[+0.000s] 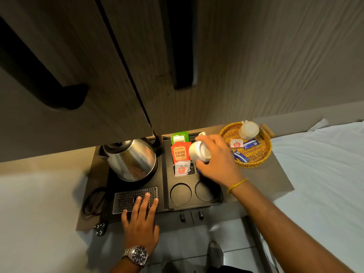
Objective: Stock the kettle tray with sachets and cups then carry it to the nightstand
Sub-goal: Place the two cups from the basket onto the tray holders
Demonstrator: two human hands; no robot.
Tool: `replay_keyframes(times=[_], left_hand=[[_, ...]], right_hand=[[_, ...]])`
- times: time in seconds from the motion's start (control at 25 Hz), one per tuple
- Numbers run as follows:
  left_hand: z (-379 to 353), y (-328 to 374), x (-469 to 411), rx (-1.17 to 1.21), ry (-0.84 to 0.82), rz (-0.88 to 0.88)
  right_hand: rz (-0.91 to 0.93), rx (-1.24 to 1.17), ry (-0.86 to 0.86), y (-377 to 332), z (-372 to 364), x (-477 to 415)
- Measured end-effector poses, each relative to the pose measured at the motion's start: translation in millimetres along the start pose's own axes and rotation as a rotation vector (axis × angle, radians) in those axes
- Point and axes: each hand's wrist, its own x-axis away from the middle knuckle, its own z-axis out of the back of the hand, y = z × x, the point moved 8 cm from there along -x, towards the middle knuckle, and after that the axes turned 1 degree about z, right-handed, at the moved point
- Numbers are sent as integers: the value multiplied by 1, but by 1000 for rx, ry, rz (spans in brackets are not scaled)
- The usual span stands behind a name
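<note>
The right hand [214,160] grips a white cup [199,152] over the middle of the black tray [167,205], the left hand [141,215] lies flat and open on it, and next the cup probably goes in a round slot [180,194].

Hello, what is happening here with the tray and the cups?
A person is stocking a black kettle tray. The right hand holds a white cup above the tray; both round cup slots are empty. The left hand rests flat on the drip grate. Tea sachets already stand beside the kettle. Another cup waits in the basket.
</note>
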Motion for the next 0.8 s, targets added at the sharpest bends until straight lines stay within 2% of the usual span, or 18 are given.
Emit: replay_keyframes(times=[0.12,0.28,0.56,0.8], left_hand=[[0,0,1,9,-12,6],[4,1,2,22,-13,1],[4,-1,3,30,-24,6],[4,1,4,29,-17,-3]], right_hand=[[-1,-48,-217,-21,-65,37],[4,85,-408,-24,-119,68],[-19,190,-427,-18,-134,71],[-49,129,-453,-19,-134,78]])
